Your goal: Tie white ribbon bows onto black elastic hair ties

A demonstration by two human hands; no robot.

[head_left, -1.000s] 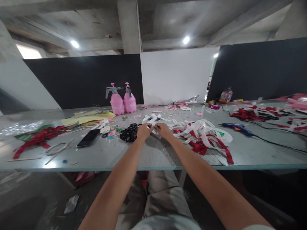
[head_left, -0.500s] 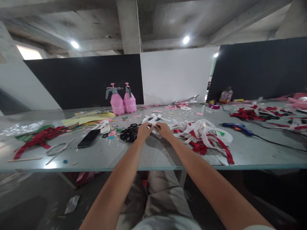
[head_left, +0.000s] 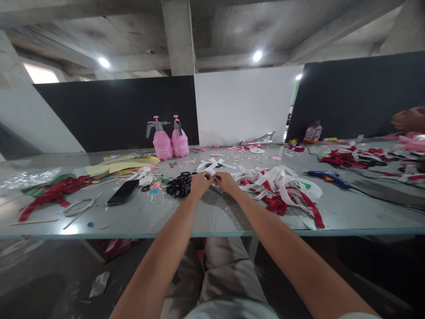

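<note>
My left hand (head_left: 201, 182) and my right hand (head_left: 225, 181) meet over the middle of the table, fingertips pinched close together. Between them is a white ribbon (head_left: 217, 188), mostly covered by my fingers. Just beyond my hands lie white ribbon bows (head_left: 210, 165) with some black in them. A heap of black elastic bands (head_left: 179, 185) sits beside my left hand. To the right of my right hand spreads a tangled pile of white printed ribbons (head_left: 265, 181) with red ribbons (head_left: 277, 206) among them.
Left are a phone (head_left: 123, 192), red ribbons (head_left: 55, 195) and yellow sheets (head_left: 122, 164). Pink spray bottles (head_left: 162, 144) stand at the back. A blue glue gun (head_left: 328, 177) with a cord lies right. Another person's hand (head_left: 410, 119) shows at the far right, above more ribbons.
My fingertips have drawn slightly closer together over the white ribbon. Another person's hand has come into view at the far right edge.
</note>
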